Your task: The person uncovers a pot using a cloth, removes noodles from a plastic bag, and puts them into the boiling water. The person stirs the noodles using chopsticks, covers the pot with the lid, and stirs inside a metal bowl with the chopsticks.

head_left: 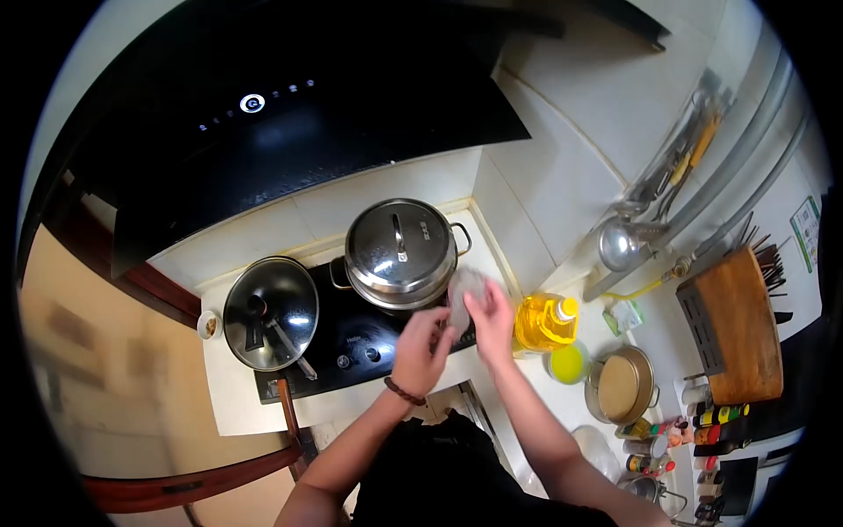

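A greyish, crumpled-looking item (467, 290), too blurred to name, is held in front of the stove's right side. My right hand (492, 321) is closed on its lower right part. Close to its left edge is my left hand (423, 344), fingers curled and blurred; whether they touch the item is unclear. Just behind both hands, a lidded steel pot (399, 250) stands on the black stove (351, 356). To the right of my right hand is a bottle of yellow oil (536, 323) with a yellow cap.
A glass-lidded pan (270, 312) occupies the stove's left side, its handle jutting toward me. A small bowl (209, 326) sits farther left. On the right are a green-yellow container (567, 363), a round pot (622, 386), several seasoning bottles and a wooden knife block (746, 325).
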{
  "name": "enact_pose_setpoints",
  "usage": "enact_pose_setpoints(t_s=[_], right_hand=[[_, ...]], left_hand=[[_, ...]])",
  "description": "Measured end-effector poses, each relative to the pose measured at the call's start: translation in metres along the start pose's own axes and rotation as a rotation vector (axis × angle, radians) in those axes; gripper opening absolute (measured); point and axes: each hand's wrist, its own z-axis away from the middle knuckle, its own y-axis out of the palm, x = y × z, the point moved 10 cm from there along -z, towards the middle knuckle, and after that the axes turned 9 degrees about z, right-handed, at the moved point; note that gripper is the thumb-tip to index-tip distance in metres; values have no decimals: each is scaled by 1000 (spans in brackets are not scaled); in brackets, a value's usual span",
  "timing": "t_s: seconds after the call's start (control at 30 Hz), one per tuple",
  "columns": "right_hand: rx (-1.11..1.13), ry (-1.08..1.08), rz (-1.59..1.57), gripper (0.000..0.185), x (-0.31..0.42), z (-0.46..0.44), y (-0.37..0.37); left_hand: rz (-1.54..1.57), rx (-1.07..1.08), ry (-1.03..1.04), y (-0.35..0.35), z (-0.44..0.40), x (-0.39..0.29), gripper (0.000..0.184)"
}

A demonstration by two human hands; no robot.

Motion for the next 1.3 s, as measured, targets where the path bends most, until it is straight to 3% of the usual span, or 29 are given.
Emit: enact_pose_setpoints(t_s=[0.03, 0.07, 0.1, 0.17, 0.27, 0.4, 0.63, 0.77, 0.83, 0.97, 1.03, 1.07, 1.17, 1.3], right_hand=[[6, -6, 10, 49, 12, -4, 0], [38, 8, 241, 44, 23, -27, 5], [37, -100, 240, 44, 37, -64, 78], [110, -251, 630, 43, 41, -96, 116], [227, -192, 987, 42, 4, -126, 160], [192, -120, 1167, 34, 14, -131, 169], [204, -125, 1406, 40, -2, -137, 186], [238, -108, 1488, 39, 7, -136, 190], [264, 24, 1395, 28, 4, -136, 182], [179, -18, 1374, 28, 18, -137, 174], [223, 90, 1250, 28, 35, -132, 165], [144, 38, 1193, 29, 41, -132, 155], [177, 136, 1111, 30, 91, -96, 126], [97, 15, 1166, 37, 93, -11, 64]], left_hand=[[122, -91, -29, -7, -8, 1, 30], [200, -138, -78, -12, -13, 9, 31], [131, -147, -72, -81, -36, 5, 30], [120, -185, -135, -93, -26, 22, 30], [171, -186, -189, -105, -10, 50, 30], [203, -171, -234, -125, 10, 59, 29], [275, -130, -312, -146, 9, 69, 27], [299, -66, -317, -153, 9, 71, 27], [308, -15, -341, -152, 11, 69, 26], [346, 85, -349, -150, 15, 60, 26], [355, 110, -382, -157, 22, 53, 25], [374, 107, -368, -162, 24, 48, 25], [423, 157, -365, -173, 35, 36, 21], [458, 226, -317, -177, 54, 8, 18]])
